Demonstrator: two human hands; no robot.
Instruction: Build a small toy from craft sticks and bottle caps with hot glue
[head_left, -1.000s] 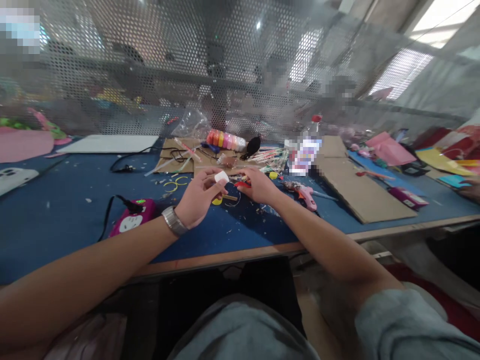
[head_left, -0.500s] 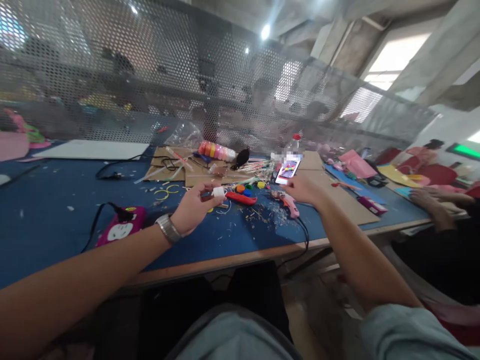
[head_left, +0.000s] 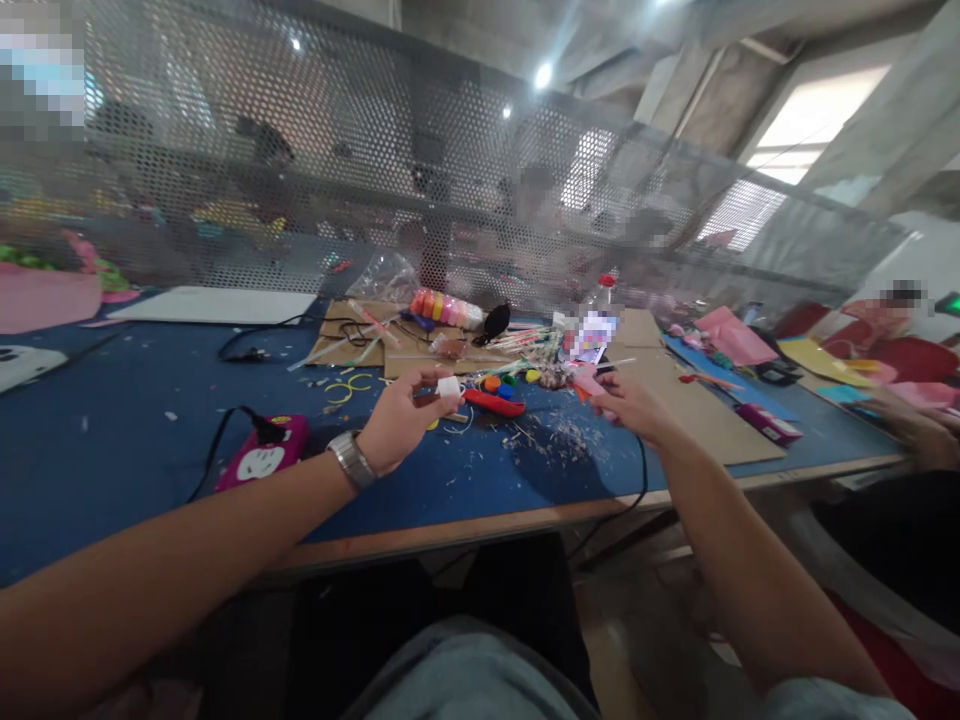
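Observation:
A small white piece that looks like a bottle cap (head_left: 448, 388) is pinched between the thumb and fingers of my left hand (head_left: 394, 425), above the blue table. My right hand (head_left: 637, 408) is closed on the handle of a pink glue gun (head_left: 587, 381), whose cord hangs over the table edge. Between the hands lies a red, long, curved object (head_left: 495, 403), perhaps a cutter. Just behind it are an orange cap (head_left: 491, 383), a blue cap (head_left: 505, 392) and a yellow cap (head_left: 532, 376). A lit phone (head_left: 592, 338) leans upright behind the glue gun.
A purple power strip (head_left: 264, 455) with a plug sits left of my left arm. Cardboard (head_left: 694, 410) lies at right; a clear bottle (head_left: 603, 295) stands behind. Scraps litter the blue tabletop (head_left: 450, 490). A perforated metal screen (head_left: 337, 150) rises at the back. Another person's hand (head_left: 911, 415) is at far right.
My right hand has come down from beside the phone and taken hold of the glue gun, lifting it somewhat. My left hand keeps the white cap. The view has shifted slightly left.

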